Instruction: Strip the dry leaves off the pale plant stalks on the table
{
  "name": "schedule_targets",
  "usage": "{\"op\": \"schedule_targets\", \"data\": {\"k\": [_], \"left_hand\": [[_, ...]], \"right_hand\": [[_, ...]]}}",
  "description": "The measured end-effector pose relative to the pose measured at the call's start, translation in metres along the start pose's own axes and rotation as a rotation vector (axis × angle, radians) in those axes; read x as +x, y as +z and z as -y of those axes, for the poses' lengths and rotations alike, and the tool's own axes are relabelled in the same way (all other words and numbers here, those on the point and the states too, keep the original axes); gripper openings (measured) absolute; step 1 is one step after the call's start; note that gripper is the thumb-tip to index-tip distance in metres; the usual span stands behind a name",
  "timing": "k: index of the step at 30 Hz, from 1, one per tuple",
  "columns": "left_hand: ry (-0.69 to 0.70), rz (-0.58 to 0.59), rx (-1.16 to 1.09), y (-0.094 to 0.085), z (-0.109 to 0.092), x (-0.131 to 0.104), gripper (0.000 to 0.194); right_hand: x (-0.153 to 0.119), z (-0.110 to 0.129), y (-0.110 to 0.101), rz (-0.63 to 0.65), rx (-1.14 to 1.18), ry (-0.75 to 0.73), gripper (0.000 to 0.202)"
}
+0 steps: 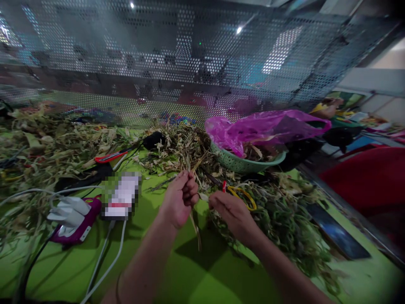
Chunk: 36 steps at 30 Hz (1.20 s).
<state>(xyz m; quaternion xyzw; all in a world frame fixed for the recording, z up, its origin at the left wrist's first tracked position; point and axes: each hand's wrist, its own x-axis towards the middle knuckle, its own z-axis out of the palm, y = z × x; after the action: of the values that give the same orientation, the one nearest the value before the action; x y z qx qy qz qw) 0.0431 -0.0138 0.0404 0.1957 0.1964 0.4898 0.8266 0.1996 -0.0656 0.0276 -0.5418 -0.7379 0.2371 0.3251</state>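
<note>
My left hand (183,198) is closed in a pinch around a few dried plant stalks (196,232). Their lower ends hang below the fist, and their upper parts rise toward the dry heap behind. Just to the right, apart from it, is my right hand (232,213), its fingers drawn together and pointing left. A small pale scrap shows at those fingertips, but I cannot make out what they hold. Right behind the right hand lie scissors with yellow handles (245,198), their dark blades pointing up and left among the plant bits.
Behind lies a heap of dried leaves (186,143) and a green basket (249,162) with a pink plastic bag (262,131). Greener plants (284,219) and a dark phone (338,232) are at right. Left are a red cutter (112,157), a purple power strip (85,223) and cables.
</note>
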Motion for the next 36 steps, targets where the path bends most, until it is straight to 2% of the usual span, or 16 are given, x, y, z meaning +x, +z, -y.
{"op": "schedule_targets", "data": {"k": [3,6,12,14,17,21,24,31,34,36], "left_hand": [[-0.008,0.030,0.009,0.000,0.002,0.000,0.018],[0.049,-0.004,0.044,-0.002,0.003,0.001,0.016],[0.237,-0.116,0.113,-0.010,0.005,0.008,0.014],[0.257,-0.126,0.086,-0.012,0.005,0.010,0.014],[0.201,-0.118,0.008,-0.013,0.004,0.010,0.014],[0.154,-0.110,-0.065,-0.011,-0.002,0.009,0.011],[0.128,-0.085,-0.076,-0.010,-0.005,0.007,0.012],[-0.022,-0.046,0.013,0.008,0.001,-0.009,0.014],[-0.030,-0.040,0.043,0.011,0.002,-0.013,0.014],[0.003,-0.055,0.051,0.008,-0.002,-0.011,0.015]], "right_hand": [[0.004,-0.006,-0.004,-0.069,0.022,0.049,0.034],[0.007,-0.011,-0.005,-0.056,-0.024,0.052,0.031],[0.005,-0.009,-0.005,-0.096,-0.195,-0.104,0.022],[0.005,-0.009,-0.004,-0.100,-0.258,-0.152,0.021],[0.005,-0.011,-0.001,-0.042,-0.346,-0.183,0.023],[0.005,-0.010,0.005,0.083,-0.420,-0.101,0.029],[0.004,-0.009,0.009,0.121,-0.430,-0.077,0.031],[0.012,-0.022,-0.009,0.079,-0.281,-0.133,0.033],[0.015,-0.026,-0.014,0.037,-0.252,-0.125,0.036],[0.012,-0.021,-0.010,0.028,-0.267,-0.132,0.039]]}}
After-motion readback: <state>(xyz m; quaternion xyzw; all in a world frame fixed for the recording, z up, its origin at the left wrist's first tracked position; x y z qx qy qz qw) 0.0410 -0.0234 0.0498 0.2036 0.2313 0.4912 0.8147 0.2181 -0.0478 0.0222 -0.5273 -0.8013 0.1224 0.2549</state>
